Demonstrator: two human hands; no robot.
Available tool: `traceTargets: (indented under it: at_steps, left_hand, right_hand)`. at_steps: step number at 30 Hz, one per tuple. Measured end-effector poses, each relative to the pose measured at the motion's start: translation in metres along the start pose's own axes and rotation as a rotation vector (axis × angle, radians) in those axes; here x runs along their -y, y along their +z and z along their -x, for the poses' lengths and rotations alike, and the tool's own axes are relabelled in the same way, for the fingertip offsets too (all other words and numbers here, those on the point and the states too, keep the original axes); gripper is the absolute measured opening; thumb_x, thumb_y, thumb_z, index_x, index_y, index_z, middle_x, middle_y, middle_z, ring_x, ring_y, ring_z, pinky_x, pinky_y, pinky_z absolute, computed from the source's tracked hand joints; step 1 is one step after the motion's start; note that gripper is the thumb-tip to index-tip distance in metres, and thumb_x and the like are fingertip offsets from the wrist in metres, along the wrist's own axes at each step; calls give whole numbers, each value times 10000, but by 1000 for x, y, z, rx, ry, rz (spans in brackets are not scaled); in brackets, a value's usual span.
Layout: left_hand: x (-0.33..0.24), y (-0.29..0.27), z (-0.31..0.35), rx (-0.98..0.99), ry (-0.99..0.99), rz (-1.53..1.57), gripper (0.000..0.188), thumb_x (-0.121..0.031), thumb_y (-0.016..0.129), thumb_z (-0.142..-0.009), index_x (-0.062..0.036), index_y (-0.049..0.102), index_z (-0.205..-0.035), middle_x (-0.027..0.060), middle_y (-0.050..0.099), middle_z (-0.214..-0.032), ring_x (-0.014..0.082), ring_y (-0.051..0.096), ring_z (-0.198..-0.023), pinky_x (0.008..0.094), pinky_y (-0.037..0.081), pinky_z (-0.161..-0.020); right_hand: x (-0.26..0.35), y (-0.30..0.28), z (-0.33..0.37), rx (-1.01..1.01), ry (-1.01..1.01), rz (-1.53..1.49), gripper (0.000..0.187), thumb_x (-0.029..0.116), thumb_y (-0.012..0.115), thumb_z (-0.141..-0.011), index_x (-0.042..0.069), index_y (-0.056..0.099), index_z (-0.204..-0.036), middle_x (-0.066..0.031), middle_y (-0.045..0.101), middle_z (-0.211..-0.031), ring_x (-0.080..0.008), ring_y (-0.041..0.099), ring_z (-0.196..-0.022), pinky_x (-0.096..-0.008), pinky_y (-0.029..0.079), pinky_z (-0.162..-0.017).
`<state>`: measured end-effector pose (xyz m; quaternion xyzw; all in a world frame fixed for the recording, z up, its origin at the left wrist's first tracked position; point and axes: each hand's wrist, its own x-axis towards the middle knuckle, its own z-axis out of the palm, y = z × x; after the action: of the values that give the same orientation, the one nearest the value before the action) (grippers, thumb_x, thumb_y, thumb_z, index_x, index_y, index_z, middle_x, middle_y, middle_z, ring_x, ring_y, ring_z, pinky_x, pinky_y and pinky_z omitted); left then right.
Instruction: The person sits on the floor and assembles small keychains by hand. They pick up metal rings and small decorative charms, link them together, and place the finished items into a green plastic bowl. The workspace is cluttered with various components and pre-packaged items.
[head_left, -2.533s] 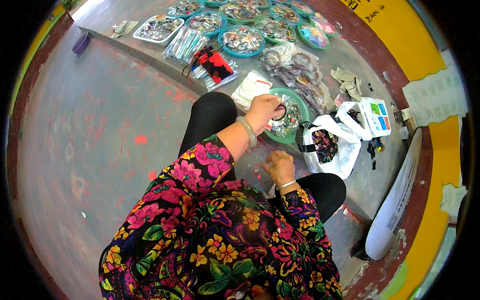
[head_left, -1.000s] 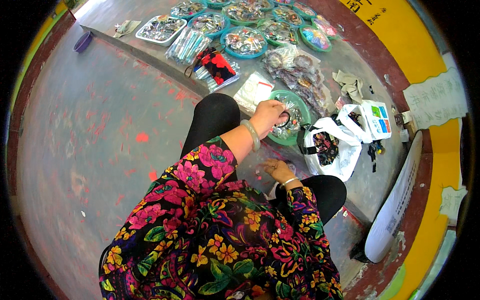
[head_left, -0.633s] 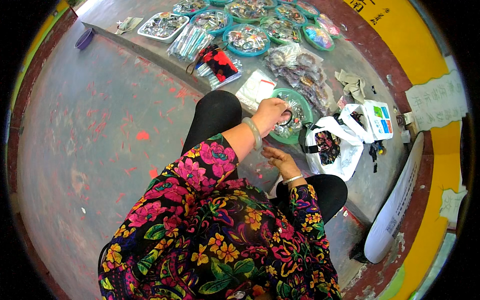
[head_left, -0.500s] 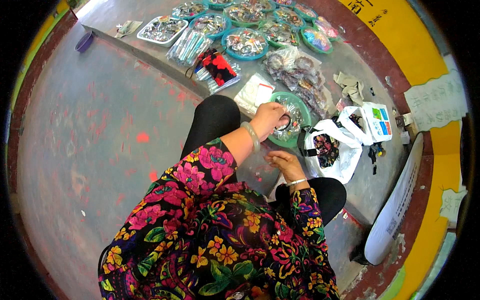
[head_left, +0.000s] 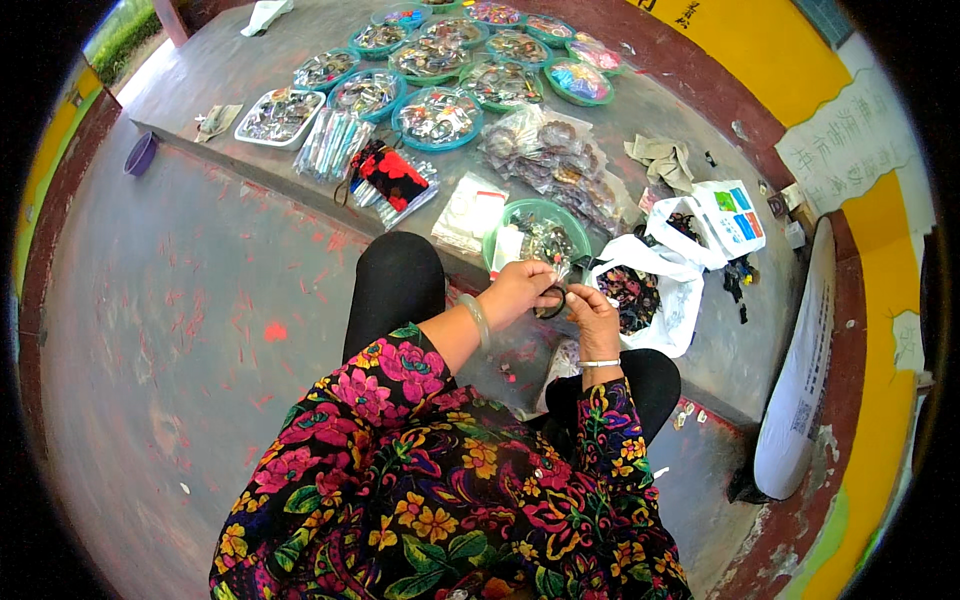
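In front of my lap, my left hand (head_left: 518,290) pinches a thin black loop (head_left: 549,314), which looks like a hair tie. My right hand (head_left: 594,318) meets it from the other side, thumb and fingers pressed together at the loop's right edge; the exact grip is partly hidden. Just beyond the hands sits a green basket (head_left: 488,238) holding small items in clear wrappers and a white card (head_left: 507,247). To the right, a white plastic bag (head_left: 682,325) gapes around dark pieces with coloured bits (head_left: 632,298).
Clear-wrapped packets (head_left: 550,155) lie behind the green basket, with a stack of white bags (head_left: 468,212) to its left. Several round baskets (head_left: 437,118) of packaged goods fill the raised ledge. A red-and-black pouch (head_left: 390,172) lies near its edge. A long white board (head_left: 795,390) leans at the right.
My left hand has drawn back from over the green basket with the black loop. My right hand has risen to meet it. The whole view has shifted slightly.
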<state>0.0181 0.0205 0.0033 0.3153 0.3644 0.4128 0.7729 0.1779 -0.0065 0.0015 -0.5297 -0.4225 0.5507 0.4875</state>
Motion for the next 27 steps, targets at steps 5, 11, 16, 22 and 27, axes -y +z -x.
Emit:
traceTargets:
  at_steps: [5, 11, 16, 22, 27]
  left_hand:
    - [2, 4, 0, 31, -47, -10, 160, -95, 492, -871, 36, 531, -954, 83, 554, -948, 151, 574, -835, 260, 511, -750]
    - [7, -1, -2, 86, -22, 6, 125, -56, 541, -833, 36, 540, -917, 79, 573, -889, 145, 583, -783, 244, 513, -702]
    - [6, -1, -1, 13, -73, 0, 105, -51, 543, -829, 45, 553, -872, 91, 584, -839, 153, 591, -746, 242, 515, -685]
    - [3, -2, 0, 7, -107, -19, 131, -77, 534, -841, 44, 566, -881, 102, 593, -833, 166, 600, -755, 254, 522, -680]
    - [-3, -1, 3, 52, -147, 16, 168, -104, 526, -852, 44, 565, -924, 110, 599, -861, 181, 607, -782, 271, 527, -702]
  right_hand:
    - [-7, -5, -4, -42, -29, -29, 94, 71, 622, -776, 1, 627, -839, -3, 587, -689, -62, 474, -557, -184, 369, -520]
    - [-1, -3, -2, -29, -31, -49, 76, 52, 620, -772, -10, 630, -816, 4, 578, -673, -55, 459, -549, -182, 359, -513]
    - [9, 4, 3, 20, -40, 5, 82, 25, 627, -760, -19, 633, -829, -1, 594, -715, -53, 484, -598, -183, 389, -546]
    - [2, -2, 0, -27, -17, -67, 111, 26, 626, -748, -12, 647, -850, -13, 617, -726, -55, 480, -574, -182, 374, -531]
    - [1, -3, 0, -11, -6, -93, 168, -3, 608, -754, -20, 635, -919, -31, 625, -795, -73, 526, -645, -193, 425, -592]
